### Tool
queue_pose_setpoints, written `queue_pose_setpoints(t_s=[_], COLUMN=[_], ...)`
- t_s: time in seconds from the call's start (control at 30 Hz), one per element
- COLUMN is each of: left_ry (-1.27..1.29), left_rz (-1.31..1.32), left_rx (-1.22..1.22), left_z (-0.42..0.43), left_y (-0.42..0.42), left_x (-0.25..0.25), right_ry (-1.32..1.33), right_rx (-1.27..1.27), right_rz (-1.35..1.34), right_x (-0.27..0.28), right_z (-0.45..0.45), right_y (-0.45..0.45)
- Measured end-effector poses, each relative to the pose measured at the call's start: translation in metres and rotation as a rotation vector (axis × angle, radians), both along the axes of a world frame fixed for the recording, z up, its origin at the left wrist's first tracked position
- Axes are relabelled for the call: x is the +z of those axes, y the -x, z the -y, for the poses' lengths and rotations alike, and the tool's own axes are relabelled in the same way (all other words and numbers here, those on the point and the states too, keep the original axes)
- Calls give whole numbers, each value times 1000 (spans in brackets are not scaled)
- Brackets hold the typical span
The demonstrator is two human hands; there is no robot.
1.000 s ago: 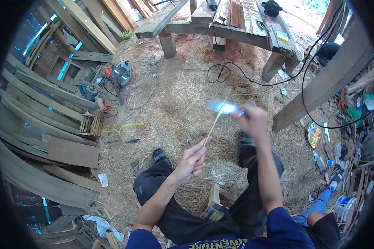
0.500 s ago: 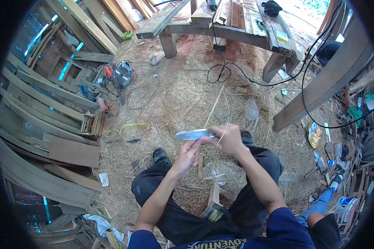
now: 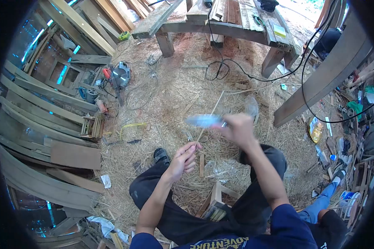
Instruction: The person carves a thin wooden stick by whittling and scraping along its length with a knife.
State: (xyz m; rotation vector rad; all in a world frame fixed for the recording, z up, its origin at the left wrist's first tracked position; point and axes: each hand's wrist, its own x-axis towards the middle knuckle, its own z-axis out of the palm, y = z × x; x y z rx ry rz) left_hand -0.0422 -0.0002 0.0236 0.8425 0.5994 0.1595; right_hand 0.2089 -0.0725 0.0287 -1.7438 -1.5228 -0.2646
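My left hand (image 3: 183, 161) pinches the lower end of a thin, pale wooden strip (image 3: 218, 101), which slants up and away to the right, probably bamboo. In my right hand (image 3: 239, 128) is a knife (image 3: 200, 120), its broad blade pointing left and blurred by motion. The blade crosses over the strip a little above my left fingers; whether it touches the strip I cannot tell. My right fingers wrap round the handle and hide most of it. Between my legs stands a small wooden stand (image 3: 216, 201) with several short sticks beside it.
Shavings cover the floor. A workbench (image 3: 220, 28) with boards stands ahead, and a black cable (image 3: 253, 77) trails from it. A circular saw (image 3: 121, 74) lies left, near stacked planks (image 3: 41, 124). A wooden post (image 3: 320, 79) slants at right; another person's leg (image 3: 326, 199) is lower right.
My right hand and the knife have moved up and right, away from my left hand. My left hand has shifted slightly down and left, still pinching the strip.
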Motion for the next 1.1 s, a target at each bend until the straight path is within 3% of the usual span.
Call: queue_pose_setpoints(t_s=[0.07, 0.17, 0.27, 0.43, 0.5, 0.73, 1.1], left_ry=[-24, -4, -11, 102, 29, 156, 264], left_rz=[38, 48, 57, 65, 77, 57, 147], left_rx=[-27, -34, -35, 92, 79, 176, 273], left_z=[-2, -1, -6, 8, 6, 5, 2], left_y=[4, 6, 0, -7, -9, -23, -34], left_x=[0, -2, -1, 10, 11, -5, -7], right_ry=[-28, 12, 35, 61, 53, 75, 177], right_rx=[-252, -398, -86, 7, 0, 381, 385], right_rz=[-124, -114, -52, -60, -69, -86, -147], right_x=[-1, 14, 15, 3, 6, -6, -18], right_z=[-7, 5, 15, 1, -4, -8, -12], right_y=[-38, -56, -7, 3, 1, 41, 40])
